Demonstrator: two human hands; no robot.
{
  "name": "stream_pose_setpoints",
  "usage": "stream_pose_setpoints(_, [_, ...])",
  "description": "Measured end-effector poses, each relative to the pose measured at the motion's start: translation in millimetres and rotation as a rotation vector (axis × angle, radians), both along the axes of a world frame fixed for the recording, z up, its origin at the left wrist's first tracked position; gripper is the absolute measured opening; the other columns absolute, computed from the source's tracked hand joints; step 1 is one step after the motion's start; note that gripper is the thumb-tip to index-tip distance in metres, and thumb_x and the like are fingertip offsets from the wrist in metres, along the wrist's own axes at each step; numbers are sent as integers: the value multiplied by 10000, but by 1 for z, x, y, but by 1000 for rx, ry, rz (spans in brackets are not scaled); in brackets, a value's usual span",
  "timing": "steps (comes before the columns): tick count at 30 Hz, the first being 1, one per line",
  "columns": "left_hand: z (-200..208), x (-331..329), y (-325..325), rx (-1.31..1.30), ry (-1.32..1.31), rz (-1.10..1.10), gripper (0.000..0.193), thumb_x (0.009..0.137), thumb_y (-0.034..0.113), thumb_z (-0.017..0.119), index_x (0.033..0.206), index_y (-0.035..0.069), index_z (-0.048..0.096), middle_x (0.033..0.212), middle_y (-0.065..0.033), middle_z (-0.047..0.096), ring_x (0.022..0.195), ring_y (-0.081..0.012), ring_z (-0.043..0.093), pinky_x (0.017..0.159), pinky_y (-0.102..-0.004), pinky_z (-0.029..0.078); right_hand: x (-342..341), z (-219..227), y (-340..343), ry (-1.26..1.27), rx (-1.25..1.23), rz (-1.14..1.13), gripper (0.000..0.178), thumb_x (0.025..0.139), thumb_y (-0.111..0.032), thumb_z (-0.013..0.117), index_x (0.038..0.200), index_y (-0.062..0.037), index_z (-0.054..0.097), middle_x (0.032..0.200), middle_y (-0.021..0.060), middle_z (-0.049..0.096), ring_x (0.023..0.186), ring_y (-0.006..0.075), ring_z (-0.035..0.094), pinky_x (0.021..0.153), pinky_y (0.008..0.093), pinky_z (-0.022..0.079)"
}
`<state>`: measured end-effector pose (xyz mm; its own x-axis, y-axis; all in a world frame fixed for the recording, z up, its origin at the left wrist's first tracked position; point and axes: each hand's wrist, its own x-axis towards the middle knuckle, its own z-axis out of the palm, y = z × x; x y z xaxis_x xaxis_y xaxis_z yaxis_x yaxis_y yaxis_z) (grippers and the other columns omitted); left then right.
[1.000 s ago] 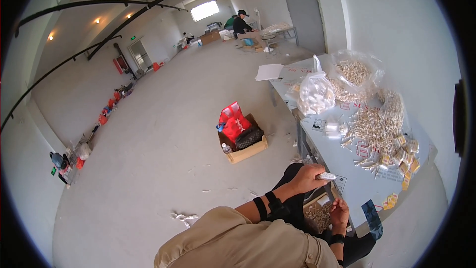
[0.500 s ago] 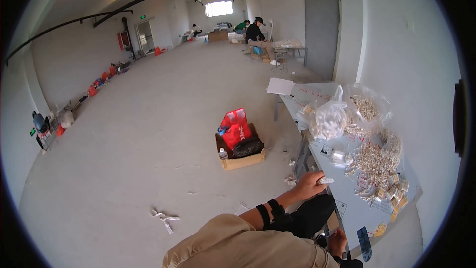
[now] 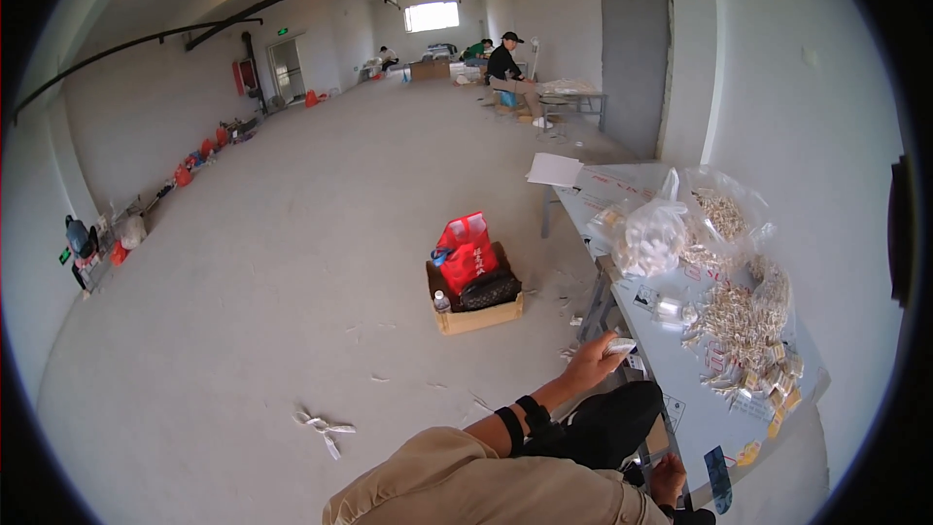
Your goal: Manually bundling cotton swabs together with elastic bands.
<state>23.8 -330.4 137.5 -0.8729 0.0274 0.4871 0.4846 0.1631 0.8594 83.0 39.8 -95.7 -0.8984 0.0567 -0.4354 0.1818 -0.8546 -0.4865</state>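
Note:
My left hand (image 3: 593, 362) is closed around a small bundle of white strands (image 3: 620, 344) at the table's near-left edge, with two black straps on that forearm. Lower down, my right hand (image 3: 669, 479) is by the table edge with its fingers curled in; whether anything is in them is too small to make out. Past the left hand, a clear roll of film or tape (image 3: 673, 311) lies on the table (image 3: 671, 355). A heap of small whitish pieces (image 3: 734, 321) spreads beyond it, with small clear packets (image 3: 773, 379) at its near end. A dark flat strip (image 3: 718, 479) lies beside the right hand.
Clear plastic bags (image 3: 653, 233) of white pieces and a paper sheet (image 3: 555, 170) lie farther up the table. A cardboard box (image 3: 481, 319) with a red bag (image 3: 466, 255) and a bottle stands on the floor. White scraps (image 3: 324, 428) lie left. A seated person (image 3: 505, 68) works far off.
My left hand has drawn slightly back to the left and up, and the white bundle in it has tilted. My right hand has barely shifted. The seated person's head has lifted.

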Motion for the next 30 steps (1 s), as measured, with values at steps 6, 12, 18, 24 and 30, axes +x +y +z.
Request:
stream_pose_setpoints(6, [5, -1, 13, -135, 60, -25, 230, 873, 134, 628, 1042, 7, 537, 830, -140, 638, 702, -205, 619, 631, -338, 479, 4, -2, -2, -3, 3, -7, 72, 850, -129, 618, 877, -64, 634, 810, 25, 664, 678, 146, 630, 599, 227, 544])
stream_pose_setpoints(12, [-24, -10, 15, -72, -107, -5, 268, 823, 132, 678, 1018, -15, 568, 849, -138, 655, 728, -196, 631, 665, -319, 490, 6, 11, -2, 38, -55, 164, 85, 864, -166, 602, 851, -85, 626, 763, 17, 644, 689, 132, 604, 573, 243, 505])
stream_pose_setpoints(18, [-31, -19, 7, -86, -204, -23, 301, 790, 113, 713, 1051, -17, 636, 853, -75, 666, 750, -114, 608, 684, -269, 497, 2, 7, -11, -13, -89, 116, 120, 848, -207, 634, 848, -88, 648, 718, 21, 640, 603, 119, 591, 517, 230, 494])
stream_pose_setpoints(24, [-36, -31, 16, -130, -210, -4, 299, 778, 152, 703, 1015, -25, 655, 794, -101, 672, 697, -146, 622, 649, -293, 498, 5, 2, -7, -115, -22, 128, 141, 856, -230, 626, 857, -91, 650, 718, 23, 645, 600, 109, 586, 513, 220, 486])
stream_pose_setpoints(30, [-55, -26, 22, 28, -318, -127, 271, 811, 126, 686, 1047, -4, 656, 821, -58, 673, 721, -130, 614, 683, -265, 486, 10, 7, -21, -123, -63, -45, 147, 880, -253, 631, 831, -115, 626, 708, 4, 632, 609, 121, 591, 516, 227, 480])
